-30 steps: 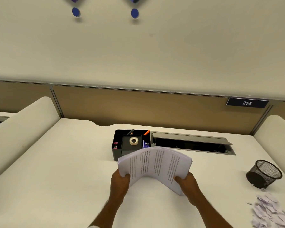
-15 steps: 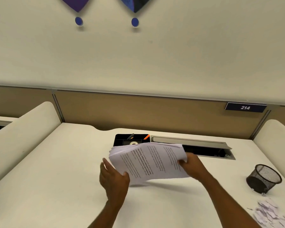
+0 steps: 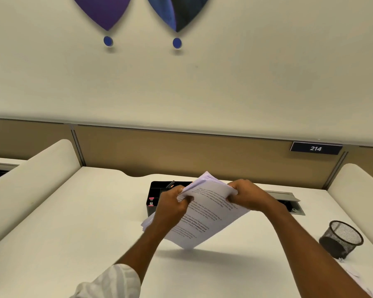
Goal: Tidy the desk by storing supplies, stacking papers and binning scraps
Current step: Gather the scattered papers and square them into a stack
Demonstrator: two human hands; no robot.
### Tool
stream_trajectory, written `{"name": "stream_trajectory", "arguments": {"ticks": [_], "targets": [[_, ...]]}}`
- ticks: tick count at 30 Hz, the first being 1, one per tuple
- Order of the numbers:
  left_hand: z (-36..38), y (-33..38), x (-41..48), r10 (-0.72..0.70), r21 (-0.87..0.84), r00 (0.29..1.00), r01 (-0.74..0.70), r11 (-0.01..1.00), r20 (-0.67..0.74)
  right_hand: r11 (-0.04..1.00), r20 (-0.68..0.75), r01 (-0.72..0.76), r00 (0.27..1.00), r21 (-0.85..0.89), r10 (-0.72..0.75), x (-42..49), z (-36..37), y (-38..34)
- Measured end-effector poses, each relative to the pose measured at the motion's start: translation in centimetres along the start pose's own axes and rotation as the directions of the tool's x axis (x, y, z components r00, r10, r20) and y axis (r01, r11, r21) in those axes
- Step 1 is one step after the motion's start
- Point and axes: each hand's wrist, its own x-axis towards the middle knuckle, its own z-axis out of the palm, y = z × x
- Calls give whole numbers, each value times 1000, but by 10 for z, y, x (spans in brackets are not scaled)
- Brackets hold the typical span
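A stack of printed white papers hangs tilted above the middle of the white desk, one corner pointing down. My left hand grips its left edge and my right hand grips its upper right edge. Behind the papers stands a black desk organiser, mostly hidden by my left hand and the sheets. A black mesh bin stands at the right, and a few white paper scraps lie in front of it at the frame's edge.
A grey cable hatch with a raised lid sits in the desk behind my right hand. A tan partition with a "214" sign closes the back. Cream dividers flank the desk.
Both hands lifted the papers and turned them from nearly flat to steeply tilted. My left hand took hold of the left edge again. The view tilted upward.
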Motion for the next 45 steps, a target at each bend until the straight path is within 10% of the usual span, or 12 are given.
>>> {"name": "stream_trajectory", "arguments": {"ticks": [9,17,45], "targets": [[-5,-7,-9,-210,-371,976,174,912,-61,620,-11,8,1000,785,2,-8,6,31],[12,-10,-19,-358,-613,932,246,751,-64,436,-61,40,998,899,34,-8,61,32],[54,-70,-63,-314,-226,949,313,922,34,685,64,-211,970,698,234,-25,152,68]]}}
